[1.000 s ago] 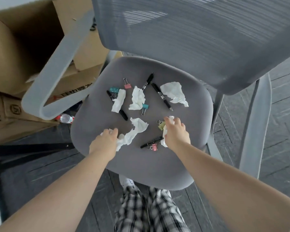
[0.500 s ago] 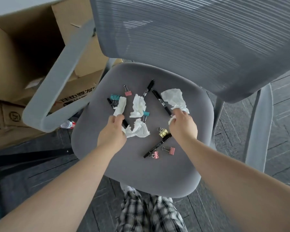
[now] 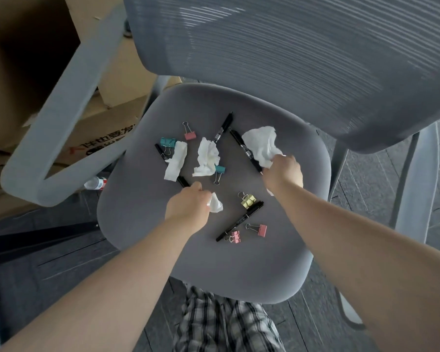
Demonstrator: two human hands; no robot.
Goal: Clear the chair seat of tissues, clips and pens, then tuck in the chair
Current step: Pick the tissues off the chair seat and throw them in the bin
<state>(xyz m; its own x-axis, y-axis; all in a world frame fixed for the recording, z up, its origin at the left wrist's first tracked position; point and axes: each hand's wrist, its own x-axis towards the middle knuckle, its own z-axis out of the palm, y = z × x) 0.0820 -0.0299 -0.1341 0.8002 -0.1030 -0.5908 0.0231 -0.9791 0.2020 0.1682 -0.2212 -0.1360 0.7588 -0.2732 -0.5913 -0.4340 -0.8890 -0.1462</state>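
Fingers of left hand (image 3: 188,207) curled shut on small tissue wad (image 3: 216,204) | right hand (image 3: 283,171) fingers pinching large crumpled tissue (image 3: 261,143) at seat's right, fingertips hidden | two more tissues, pens, clips lie on chair seat (image 3: 142,214) | black pen (image 3: 172,165) partly covered by flat tissue (image 3: 175,161)

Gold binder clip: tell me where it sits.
The gold binder clip lies on the chair seat, touching the upper end of a black pen, between both hands.
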